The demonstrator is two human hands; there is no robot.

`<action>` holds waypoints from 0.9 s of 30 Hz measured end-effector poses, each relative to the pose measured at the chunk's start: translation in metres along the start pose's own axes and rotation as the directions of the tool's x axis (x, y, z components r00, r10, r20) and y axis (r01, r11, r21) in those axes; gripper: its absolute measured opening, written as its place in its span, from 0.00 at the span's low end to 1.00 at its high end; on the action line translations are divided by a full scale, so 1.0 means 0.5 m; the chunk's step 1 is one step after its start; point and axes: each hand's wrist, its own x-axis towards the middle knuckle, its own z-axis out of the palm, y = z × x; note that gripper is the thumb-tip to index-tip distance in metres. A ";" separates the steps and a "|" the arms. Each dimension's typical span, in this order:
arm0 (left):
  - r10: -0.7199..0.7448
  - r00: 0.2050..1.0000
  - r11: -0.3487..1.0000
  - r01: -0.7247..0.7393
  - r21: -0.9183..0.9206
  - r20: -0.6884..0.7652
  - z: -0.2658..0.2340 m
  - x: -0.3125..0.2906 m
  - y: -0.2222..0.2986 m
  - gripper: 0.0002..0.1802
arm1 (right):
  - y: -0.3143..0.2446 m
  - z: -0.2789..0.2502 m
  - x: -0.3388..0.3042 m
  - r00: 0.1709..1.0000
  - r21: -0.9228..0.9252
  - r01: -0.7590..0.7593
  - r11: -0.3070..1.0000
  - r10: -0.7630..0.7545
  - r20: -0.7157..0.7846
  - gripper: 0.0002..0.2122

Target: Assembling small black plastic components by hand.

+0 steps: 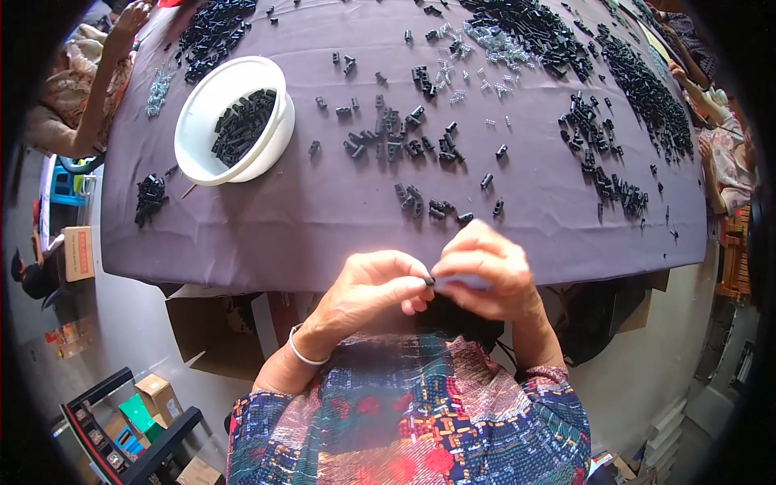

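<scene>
In front of my body, just off the table's near edge, my two hands meet at a small black plastic part (430, 281). My left hand (368, 287) is closed, pinching this part between thumb and index finger; a pale bangle circles that wrist. My right hand (491, 271) is closed too, its thumb and fingertips pressed together right beside the part and slightly blurred. What the right fingertips hold is too small to make out. Beyond my hands lie loose black plastic parts (443, 208), the nearest group close to my right fingers.
A white tub (279, 133) partly filled with black parts stands at left on the purple-grey tablecloth (323, 218). Small clear springs (493, 47) and large heaps of black parts (550, 36) lie farther back. Other people sit at both sides. Cardboard boxes (79, 252) stand at left.
</scene>
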 end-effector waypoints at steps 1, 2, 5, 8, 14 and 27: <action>0.019 0.999 1.000 -0.019 -0.007 -0.047 0.001 0.000 0.000 0.09 | 0.005 -0.010 0.002 0.998 -0.055 -0.040 0.998 0.038 -0.041 0.12; 0.068 0.994 0.997 -0.071 -0.030 -0.086 -0.003 0.002 -0.006 0.08 | 0.019 -0.010 -0.002 0.986 -0.153 -0.093 0.984 0.070 -0.149 0.12; 0.140 0.974 0.985 -0.154 -0.072 -0.177 -0.015 0.007 -0.011 0.07 | 0.051 -0.009 0.000 0.972 -0.511 -0.181 0.840 0.075 -0.221 0.10; 0.184 0.955 0.979 -0.198 -0.037 -0.232 -0.016 0.015 -0.014 0.07 | 0.056 -0.001 0.007 0.970 -0.575 -0.230 0.785 0.137 -0.201 0.09; 0.190 0.948 0.980 -0.200 -0.013 -0.254 -0.015 0.018 -0.021 0.06 | 0.059 0.016 0.025 0.971 -0.689 -0.239 0.684 0.180 -0.158 0.08; 0.241 0.946 0.969 -0.248 -0.004 -0.216 -0.018 0.018 -0.029 0.07 | 0.000 0.006 0.024 0.930 -0.011 -0.342 0.940 0.337 -0.150 0.07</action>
